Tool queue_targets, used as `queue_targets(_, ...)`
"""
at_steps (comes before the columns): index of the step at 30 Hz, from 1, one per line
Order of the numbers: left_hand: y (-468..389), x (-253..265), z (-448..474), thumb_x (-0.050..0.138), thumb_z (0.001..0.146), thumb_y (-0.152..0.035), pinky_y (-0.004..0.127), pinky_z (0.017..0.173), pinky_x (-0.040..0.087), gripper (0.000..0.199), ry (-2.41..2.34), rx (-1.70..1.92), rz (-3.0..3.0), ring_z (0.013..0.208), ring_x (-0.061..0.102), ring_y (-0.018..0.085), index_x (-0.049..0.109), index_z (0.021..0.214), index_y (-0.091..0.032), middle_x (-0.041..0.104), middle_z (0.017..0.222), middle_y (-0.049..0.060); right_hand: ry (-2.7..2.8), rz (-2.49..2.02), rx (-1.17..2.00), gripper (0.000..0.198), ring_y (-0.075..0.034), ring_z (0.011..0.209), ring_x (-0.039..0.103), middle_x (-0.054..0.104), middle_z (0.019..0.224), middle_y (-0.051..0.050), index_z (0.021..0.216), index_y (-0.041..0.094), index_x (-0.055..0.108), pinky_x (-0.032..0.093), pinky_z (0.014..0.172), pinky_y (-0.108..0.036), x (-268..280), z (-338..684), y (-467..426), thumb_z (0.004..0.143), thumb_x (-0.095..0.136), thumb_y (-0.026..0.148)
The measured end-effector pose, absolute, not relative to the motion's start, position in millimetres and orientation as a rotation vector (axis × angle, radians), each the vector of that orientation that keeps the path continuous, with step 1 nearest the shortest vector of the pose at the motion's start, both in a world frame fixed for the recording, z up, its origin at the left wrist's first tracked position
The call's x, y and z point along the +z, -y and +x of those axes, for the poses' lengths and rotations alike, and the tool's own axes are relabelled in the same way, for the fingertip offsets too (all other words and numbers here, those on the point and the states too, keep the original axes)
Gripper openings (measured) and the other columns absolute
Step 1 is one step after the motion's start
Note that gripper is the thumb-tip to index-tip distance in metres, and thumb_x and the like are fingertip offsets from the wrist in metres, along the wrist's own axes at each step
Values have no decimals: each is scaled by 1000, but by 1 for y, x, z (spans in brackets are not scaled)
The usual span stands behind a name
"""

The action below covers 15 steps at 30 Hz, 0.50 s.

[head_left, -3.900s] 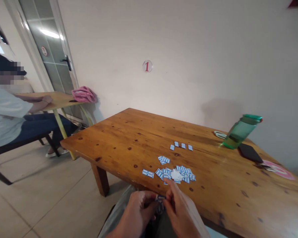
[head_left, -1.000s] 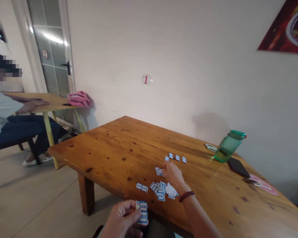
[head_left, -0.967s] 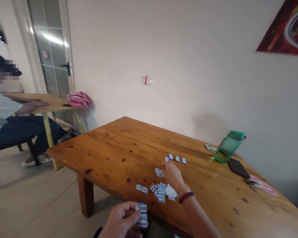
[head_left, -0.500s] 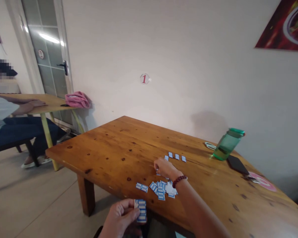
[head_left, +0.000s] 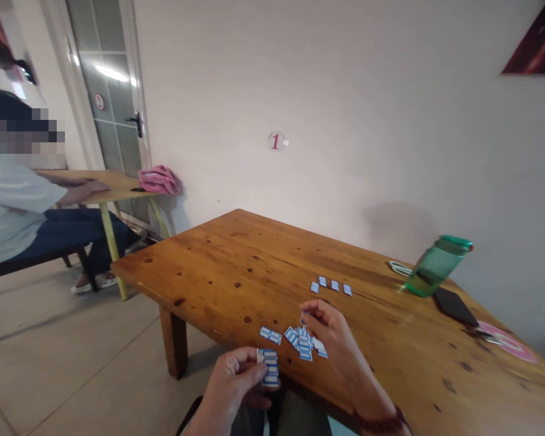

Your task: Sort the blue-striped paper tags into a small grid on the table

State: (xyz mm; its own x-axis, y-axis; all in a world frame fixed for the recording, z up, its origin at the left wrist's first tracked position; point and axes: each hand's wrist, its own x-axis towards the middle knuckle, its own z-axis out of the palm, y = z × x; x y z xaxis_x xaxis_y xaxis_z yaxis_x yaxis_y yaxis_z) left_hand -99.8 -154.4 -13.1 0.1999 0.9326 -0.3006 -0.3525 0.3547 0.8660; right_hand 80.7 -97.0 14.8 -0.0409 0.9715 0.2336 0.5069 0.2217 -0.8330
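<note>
My left hand [head_left: 236, 381] is closed on a blue-and-white sticker sheet [head_left: 270, 367], thumb across its face, just off the table's front edge. Above a loose pile of similar sheets [head_left: 304, 344], my right hand [head_left: 324, 324] pinches a small blue-and-white piece [head_left: 304, 316], mostly hidden by the fingers. To the left of the pile lie a couple of small sticker pieces [head_left: 270, 335]. Farther back, several small sticker pieces [head_left: 335, 285] are spaced out in a bent row. A dark red bead bracelet [head_left: 376, 421] circles my right wrist.
On the right of the wooden table [head_left: 209, 260] stand a green bottle [head_left: 438, 266], a dark phone-like slab [head_left: 454, 306], keys [head_left: 484, 333] on a pink disc [head_left: 508, 344], and a pale coiled cable [head_left: 399, 268]. Another person [head_left: 22, 194] sits at a table on the left.
My right hand has drawn back from the row of small pieces toward the pile, leaving the row uncovered. The left hand still grips its sheet. The view has turned slightly left.
</note>
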Motion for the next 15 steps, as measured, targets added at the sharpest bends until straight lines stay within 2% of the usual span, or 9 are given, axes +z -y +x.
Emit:
queue_targets(2,156,-9,-98,76,49,-44,26,50,49,42,-972,1026,752,63,64,21,63,72,-12,68,64,7,1313,-1242,976,27,-10,54,47,56,65,1,88,17,58,37,49,-21,11,83,122,70,58,36)
queue_targets(5,158,-7,-94,76,50,-43,26,50,48,42,-972,1015,768,62,64,21,63,74,-11,68,65,7,1040,-1160,1147,38,-9,58,46,59,74,-2,92,18,62,38,52,-20,2,86,147,60,71,36)
queue_targets(10,159,-7,-86,75,53,-43,26,50,48,39,-955,997,799,63,63,21,63,73,-11,67,66,7,860,-1085,1264,28,-7,54,45,56,68,2,80,20,63,38,50,-18,-9,86,159,58,75,33)
queue_targets(15,160,-8,-82,75,52,-43,25,50,48,40,-950,983,794,63,63,21,63,74,-12,67,65,7,788,-993,1321,23,-9,57,50,58,68,2,74,21,57,42,55,-18,-6,83,162,61,73,32)
